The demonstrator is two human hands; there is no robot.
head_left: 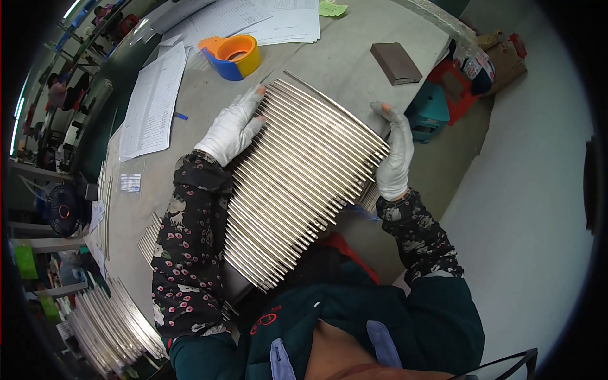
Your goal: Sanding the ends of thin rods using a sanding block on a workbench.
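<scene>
A wide row of several long shiny metal rods [297, 177] lies side by side, slanting from the grey table down toward my lap. My left hand [231, 130], in a white fingerless glove, rests flat on the far left ends of the rods. My right hand [394, 155], gloved the same way, presses against the right ends of the rods at the table's edge. Both forearms wear dark flowered sleeves.
On the grey table [354, 63] sit an orange and blue tape dispenser [233, 56], printed sheets [155, 101], a brown block [396, 63] and a green note [332, 9]. More metal rods [114, 323] are stacked at lower left. A small fan [62, 210] stands left; red and teal stools [443, 95] right.
</scene>
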